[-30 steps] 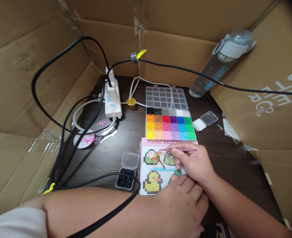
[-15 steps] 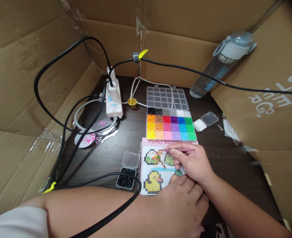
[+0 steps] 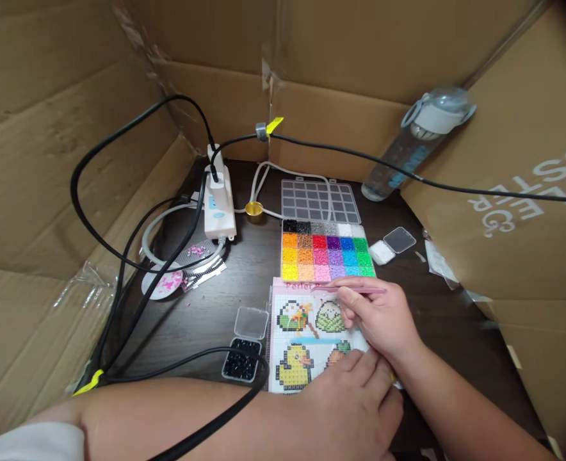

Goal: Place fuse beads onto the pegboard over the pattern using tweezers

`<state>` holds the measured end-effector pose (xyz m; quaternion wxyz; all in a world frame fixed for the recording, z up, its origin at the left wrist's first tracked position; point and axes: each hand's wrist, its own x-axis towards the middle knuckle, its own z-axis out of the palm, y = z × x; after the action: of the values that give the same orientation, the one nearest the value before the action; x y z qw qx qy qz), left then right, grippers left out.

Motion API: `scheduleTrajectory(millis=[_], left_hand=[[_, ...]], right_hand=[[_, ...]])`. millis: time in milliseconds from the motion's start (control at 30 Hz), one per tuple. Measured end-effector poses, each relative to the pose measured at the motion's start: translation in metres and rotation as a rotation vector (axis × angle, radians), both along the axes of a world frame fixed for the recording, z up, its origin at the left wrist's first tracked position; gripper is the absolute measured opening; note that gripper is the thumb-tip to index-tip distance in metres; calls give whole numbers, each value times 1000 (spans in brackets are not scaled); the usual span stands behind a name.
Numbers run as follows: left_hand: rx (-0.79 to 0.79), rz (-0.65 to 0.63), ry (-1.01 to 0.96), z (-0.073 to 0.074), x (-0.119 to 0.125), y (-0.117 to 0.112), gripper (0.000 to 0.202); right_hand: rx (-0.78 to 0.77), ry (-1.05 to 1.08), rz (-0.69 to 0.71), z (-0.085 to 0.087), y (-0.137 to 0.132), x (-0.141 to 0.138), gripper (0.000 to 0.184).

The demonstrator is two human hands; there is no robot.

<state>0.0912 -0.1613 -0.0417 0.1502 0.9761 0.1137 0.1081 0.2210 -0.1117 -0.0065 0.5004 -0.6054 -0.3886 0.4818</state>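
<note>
My right hand [image 3: 383,320] pinches a pair of pink tweezers [image 3: 360,290], which point left with their tips near the title of the perler bead pattern book [image 3: 278,346]. Whether a bead sits between the tips is too small to tell. My left hand [image 3: 355,400] lies across the lower right of the book, below my right wrist, its fingers spread and their tips partly hidden. Printed pixel figures show on the page, a yellow duck among them. An orange, green and brown bead piece [image 3: 303,315] seems to lie over the upper left figure.
Behind the book stands an open sorted bead box [image 3: 326,253]. A small case of black beads [image 3: 241,360] is on the left, a white bead case [image 3: 383,252] on the right. A black cable [image 3: 235,404] crosses my left forearm. A power strip [image 3: 219,214] and bottle [image 3: 417,144] stand farther back.
My right hand has drawn the tweezers up and to the right, off the bead piece toward the title. My left hand has barely moved. The whole view has shifted slightly.
</note>
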Motion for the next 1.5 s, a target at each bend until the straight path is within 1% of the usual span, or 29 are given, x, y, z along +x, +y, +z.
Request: scheduleTrajectory(millis=[100,200,267,367,500,700,1000,1167,1500], left_hand=[[100,-10,-34,-9,1,0,59],[170,31,-68,-17,2,-2,50],[186,42,-78,-21,3,-3,44],[186,90,-101,-24,6,-6,34],[179,104,-126,-26,6,-6,34],[177,42,-80,-25,4,-4,48],[165,43,-65,-20,3,-3,49],[146,36,-42,-17,3,-3,46],[129,37,-50,-18,3,-4,47]], right_hand=[[124,-43,-108,4,17,12,21],[240,-97,-186,6,38,18,20],[257,-125,-246,2,50,15,19],[222,-172,-282,-6,59,6,19],[206,-186,-301,-13,60,-2,21],[179,-174,-316,-16,62,0,24],[173,-206,-303,-15,63,-2,24],[166,-200,-315,-13,64,-3,23],[155,-225,-327,-12,64,-4,23]])
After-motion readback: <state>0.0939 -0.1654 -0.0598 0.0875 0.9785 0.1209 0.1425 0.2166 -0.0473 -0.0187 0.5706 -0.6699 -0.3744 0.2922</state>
